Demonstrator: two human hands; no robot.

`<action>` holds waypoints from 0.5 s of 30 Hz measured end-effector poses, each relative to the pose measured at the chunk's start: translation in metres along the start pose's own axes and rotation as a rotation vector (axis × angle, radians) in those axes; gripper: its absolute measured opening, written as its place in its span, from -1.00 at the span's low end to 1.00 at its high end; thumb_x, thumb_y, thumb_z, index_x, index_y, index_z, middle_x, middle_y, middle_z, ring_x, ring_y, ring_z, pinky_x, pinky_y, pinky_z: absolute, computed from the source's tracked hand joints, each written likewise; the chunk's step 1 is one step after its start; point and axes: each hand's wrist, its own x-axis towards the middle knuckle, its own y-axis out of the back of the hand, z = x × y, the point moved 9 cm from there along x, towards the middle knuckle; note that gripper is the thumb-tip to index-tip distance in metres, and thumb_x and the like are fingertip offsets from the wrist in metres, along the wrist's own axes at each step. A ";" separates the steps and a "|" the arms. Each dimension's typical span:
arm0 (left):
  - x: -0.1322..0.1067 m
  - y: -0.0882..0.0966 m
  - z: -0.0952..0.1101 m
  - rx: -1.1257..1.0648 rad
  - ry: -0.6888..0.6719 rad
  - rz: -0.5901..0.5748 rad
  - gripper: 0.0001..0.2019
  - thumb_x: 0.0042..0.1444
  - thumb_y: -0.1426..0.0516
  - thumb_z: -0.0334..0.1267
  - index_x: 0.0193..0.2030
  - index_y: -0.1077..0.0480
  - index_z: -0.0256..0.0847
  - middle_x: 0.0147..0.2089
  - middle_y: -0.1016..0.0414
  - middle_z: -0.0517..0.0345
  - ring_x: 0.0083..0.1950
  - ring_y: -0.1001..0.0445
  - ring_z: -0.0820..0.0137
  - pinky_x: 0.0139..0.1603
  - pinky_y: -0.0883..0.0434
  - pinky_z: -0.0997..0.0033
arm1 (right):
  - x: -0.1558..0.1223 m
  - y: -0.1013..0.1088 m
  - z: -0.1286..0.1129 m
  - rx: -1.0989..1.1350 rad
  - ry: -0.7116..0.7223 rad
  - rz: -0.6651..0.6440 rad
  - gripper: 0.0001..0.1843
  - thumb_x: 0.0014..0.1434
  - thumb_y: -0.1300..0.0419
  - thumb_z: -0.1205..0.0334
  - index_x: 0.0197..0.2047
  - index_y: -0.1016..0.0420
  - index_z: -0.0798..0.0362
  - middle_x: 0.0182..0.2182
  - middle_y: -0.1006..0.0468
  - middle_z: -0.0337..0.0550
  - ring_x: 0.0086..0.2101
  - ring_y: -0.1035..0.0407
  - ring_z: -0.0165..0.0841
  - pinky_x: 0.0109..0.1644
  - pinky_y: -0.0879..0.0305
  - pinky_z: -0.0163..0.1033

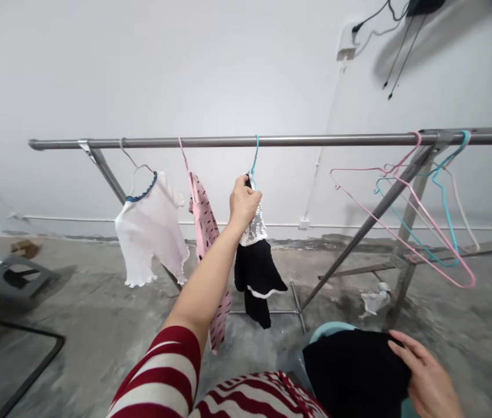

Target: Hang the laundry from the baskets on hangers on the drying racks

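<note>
My left grip (244, 203) clamped on blue hanger (254, 157), hooked over rail (315, 140) to carry black top (257, 273); right grip (426, 374) on black cloth (356, 374), closure unclear.

White painted wall (193, 75); patchy grey concrete floor (97, 348)

A pale blue tub (328, 332) is largely hidden under the black cloth (354, 374) and cut off below; above the cloth, the lower part of a blue hanger (254, 157) is covered by the left hand (243, 203).
</note>
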 end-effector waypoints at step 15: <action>0.047 0.141 -0.098 0.725 0.283 -0.035 -0.70 0.06 -0.01 -0.19 -0.26 -0.50 -0.30 -0.18 -0.55 -0.23 -0.09 -0.48 0.12 -0.11 -0.37 0.25 | -0.024 -0.025 -0.016 -0.194 0.069 -0.011 -0.70 -0.38 -0.30 0.02 -0.44 -0.49 -0.37 -0.36 -0.57 -0.05 -0.21 -0.50 -0.06 -0.40 -0.49 -0.09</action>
